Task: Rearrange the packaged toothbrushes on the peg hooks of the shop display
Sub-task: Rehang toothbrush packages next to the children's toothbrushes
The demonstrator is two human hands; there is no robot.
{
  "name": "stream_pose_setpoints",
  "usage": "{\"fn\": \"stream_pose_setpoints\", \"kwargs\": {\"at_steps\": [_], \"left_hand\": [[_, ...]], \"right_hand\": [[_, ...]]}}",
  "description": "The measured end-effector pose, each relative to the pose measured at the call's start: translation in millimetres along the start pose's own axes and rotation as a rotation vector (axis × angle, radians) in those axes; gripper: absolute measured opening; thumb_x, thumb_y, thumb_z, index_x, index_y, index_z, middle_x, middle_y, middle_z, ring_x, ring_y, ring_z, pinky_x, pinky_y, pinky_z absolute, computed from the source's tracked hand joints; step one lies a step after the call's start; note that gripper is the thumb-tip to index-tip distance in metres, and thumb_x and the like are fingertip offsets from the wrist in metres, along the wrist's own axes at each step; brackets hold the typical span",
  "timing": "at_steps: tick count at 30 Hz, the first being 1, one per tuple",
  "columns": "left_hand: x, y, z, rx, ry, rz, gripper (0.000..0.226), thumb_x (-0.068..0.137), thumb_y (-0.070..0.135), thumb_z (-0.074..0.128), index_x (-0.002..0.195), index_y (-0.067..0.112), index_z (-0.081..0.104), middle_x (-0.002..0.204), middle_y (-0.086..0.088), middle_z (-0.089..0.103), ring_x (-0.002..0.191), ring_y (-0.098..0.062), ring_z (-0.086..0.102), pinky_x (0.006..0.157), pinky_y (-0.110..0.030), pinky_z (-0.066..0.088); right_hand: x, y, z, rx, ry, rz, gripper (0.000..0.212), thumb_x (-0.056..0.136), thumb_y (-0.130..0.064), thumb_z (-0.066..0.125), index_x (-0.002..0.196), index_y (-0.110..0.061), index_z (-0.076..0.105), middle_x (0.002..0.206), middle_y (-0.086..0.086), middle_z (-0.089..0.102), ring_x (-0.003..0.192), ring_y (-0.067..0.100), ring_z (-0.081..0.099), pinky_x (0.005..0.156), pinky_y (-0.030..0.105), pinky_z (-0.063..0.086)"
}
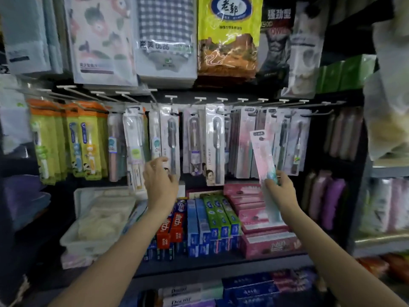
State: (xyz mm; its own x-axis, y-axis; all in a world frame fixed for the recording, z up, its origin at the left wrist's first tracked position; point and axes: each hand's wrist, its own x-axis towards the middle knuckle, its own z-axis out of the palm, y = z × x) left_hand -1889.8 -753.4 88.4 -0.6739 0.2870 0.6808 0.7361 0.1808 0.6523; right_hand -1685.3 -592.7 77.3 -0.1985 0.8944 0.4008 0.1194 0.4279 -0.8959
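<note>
A row of packaged toothbrushes hangs from peg hooks (pixel 243 100) across the middle of the display. My right hand (pixel 280 189) grips a pink packaged toothbrush (pixel 262 156) by its lower end, tilted and held free in front of the hanging packs. My left hand (pixel 160 178) reaches up to the bottom of a hanging pack with a grey toothbrush (pixel 170 140), fingers curled at its lower edge. Green and orange toothbrush packs (pixel 66 140) hang at the left. A white pack with a face printed on it (pixel 213 145) hangs in the middle.
Toothpaste boxes (pixel 210 218) and pink boxes (pixel 254 209) stand on the shelf below the hooks. A white plastic bin (pixel 88 238) sits at the left of that shelf. Bagged towels and a yellow-green pouch (pixel 229 36) hang above. Purple bottles (pixel 327 200) stand at the right.
</note>
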Motion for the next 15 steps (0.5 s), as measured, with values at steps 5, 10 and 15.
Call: {"fn": "stream_pose_setpoints", "kwargs": {"at_steps": [5,10,15], "left_hand": [[-17.6,39.9,52.7,-0.027,-0.148,0.091,0.048,0.086,0.001,0.054,0.129,0.019,0.044,0.128,-0.01,0.039,0.118,-0.022,0.039,0.095,-0.024,0.033],[-16.6,66.4,86.3,0.012,-0.307,0.051,0.059,0.086,0.003,0.052,0.137,0.03,0.038,0.149,-0.014,0.018,0.136,-0.033,0.021,0.11,-0.04,0.026],[-11.8,67.8,92.2,0.058,-0.347,-0.008,0.063,0.087,0.009,0.055,0.139,0.037,0.033,0.153,-0.014,0.008,0.141,-0.031,0.009,0.112,-0.045,0.022]], "right_hand": [[42.8,10.4,-46.9,-0.093,-0.087,-0.131,0.036,0.091,-0.025,0.055,0.122,-0.006,0.053,0.106,0.015,0.062,0.075,0.026,0.059,0.059,0.024,0.042],[90.4,-5.2,-64.3,-0.137,-0.086,-0.284,0.042,0.094,-0.025,0.052,0.128,0.0,0.048,0.111,0.015,0.057,0.09,0.025,0.053,0.067,0.019,0.036],[123.8,-8.0,-56.6,-0.119,-0.089,-0.271,0.044,0.094,-0.026,0.051,0.13,0.001,0.048,0.123,0.021,0.056,0.104,0.032,0.057,0.077,0.029,0.041]]}}
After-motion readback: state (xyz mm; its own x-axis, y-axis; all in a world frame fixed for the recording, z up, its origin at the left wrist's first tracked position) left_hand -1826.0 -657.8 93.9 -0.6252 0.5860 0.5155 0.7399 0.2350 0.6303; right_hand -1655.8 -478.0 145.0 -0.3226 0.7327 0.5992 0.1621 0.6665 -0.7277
